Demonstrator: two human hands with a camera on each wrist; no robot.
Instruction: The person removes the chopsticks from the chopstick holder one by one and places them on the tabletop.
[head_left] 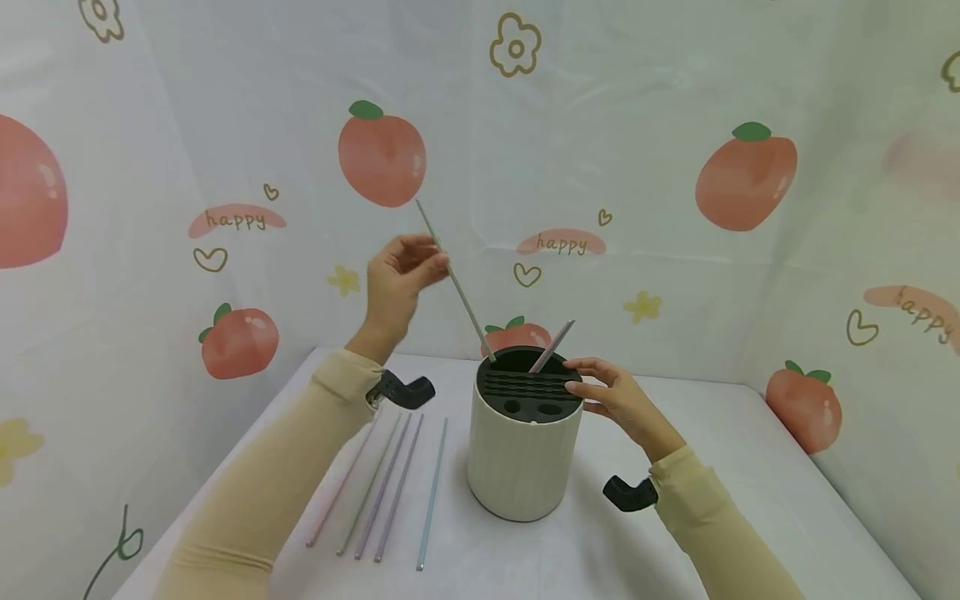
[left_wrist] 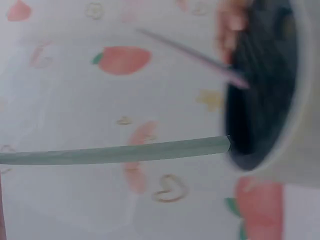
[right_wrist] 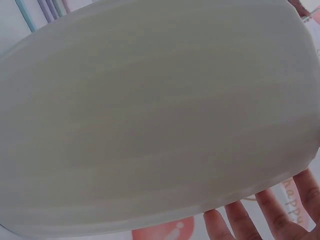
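Observation:
My left hand [head_left: 401, 279] pinches a slim pale green stick [head_left: 457, 287] between thumb and fingers, high on its length. The stick slants down to the right, its lower end at the back left rim of a white ribbed cylindrical holder [head_left: 517, 467]. In the left wrist view the green stick [left_wrist: 150, 151] reaches the holder's dark opening. My right hand [head_left: 618, 400] touches the holder's right rim with extended fingers; in the right wrist view its fingertips [right_wrist: 267, 197] lie along the holder's side. A pinkish-purple stick [head_left: 551, 346] leans in the back opening.
Several sticks lie on the white table left of the holder: a pink one [head_left: 341, 483], a green one [head_left: 367, 487], purple ones [head_left: 399, 487] and a blue one [head_left: 432, 496]. The holder's black top [head_left: 528, 385] has slots and round holes. A printed cloth [head_left: 457, 75] hangs behind.

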